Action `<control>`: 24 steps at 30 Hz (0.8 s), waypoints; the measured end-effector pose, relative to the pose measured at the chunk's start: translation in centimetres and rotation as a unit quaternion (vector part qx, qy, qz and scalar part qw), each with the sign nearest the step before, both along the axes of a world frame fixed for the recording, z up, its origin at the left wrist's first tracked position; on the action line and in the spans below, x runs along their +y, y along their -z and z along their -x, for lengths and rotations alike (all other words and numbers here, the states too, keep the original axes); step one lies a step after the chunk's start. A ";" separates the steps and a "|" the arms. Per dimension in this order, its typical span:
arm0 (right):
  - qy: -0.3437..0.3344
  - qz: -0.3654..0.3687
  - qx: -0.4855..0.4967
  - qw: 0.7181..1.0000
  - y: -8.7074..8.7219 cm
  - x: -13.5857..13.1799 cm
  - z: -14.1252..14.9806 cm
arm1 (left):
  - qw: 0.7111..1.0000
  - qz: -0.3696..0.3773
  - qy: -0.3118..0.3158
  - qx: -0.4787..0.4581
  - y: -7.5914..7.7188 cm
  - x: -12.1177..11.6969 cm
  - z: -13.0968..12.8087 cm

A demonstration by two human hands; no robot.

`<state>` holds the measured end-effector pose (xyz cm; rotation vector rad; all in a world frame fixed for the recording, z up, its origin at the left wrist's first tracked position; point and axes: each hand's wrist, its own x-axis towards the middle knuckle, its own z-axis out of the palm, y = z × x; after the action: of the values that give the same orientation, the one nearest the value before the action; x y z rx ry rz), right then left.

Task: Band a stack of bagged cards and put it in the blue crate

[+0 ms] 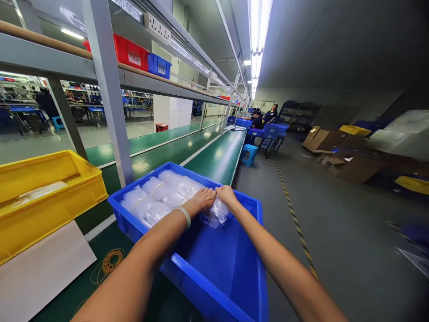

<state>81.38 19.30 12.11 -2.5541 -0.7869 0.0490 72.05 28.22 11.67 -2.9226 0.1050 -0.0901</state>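
On the long green conveyor table (214, 161), which runs away toward seated people in the distance, a blue bin (214, 273) sits at the near end with its long side lying across the belt. To its left stands a yellow bin (50, 210) with a white board (43, 268) in front of it and a loose coil of rubber bands (110, 264) on the belt beside that. Inside the blue bin, stacks of clear plastic bags (157, 197) lie in a row along the far wall — their long axes point from the near left toward the far right, each stack banded around the middle.

Both arms reach in over the bin's bare floor. The left hand (203, 199), a pale bracelet (183, 216) on its wrist, and the right hand (227, 196) meet at the right end of the row, fingers curled down — pinching one small bundle of bags (216, 213) that hangs crumpled beneath them, near the bin's far right corner.
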 end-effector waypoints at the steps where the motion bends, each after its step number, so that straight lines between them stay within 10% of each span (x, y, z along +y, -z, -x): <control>1: -0.012 0.009 -0.002 1.000 -0.1 -0.1 -0.1 | 1.000 0.003 -0.002 -0.001 0.1 0.0 0.0; 17: -0.191 0.274 -0.057 0.941 0.6 -3.7 1.9 | 0.998 0.062 -0.010 0.024 0.1 1.0 -0.1; 24: -0.159 0.279 -0.159 0.934 0.6 -2.5 4.1 | 0.992 0.102 -0.034 -0.071 -7.0 -0.2 6.0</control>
<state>77.31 16.82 11.54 -2.9707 -1.4907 -0.0469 66.09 27.98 18.68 -3.1083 -0.0279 -0.3158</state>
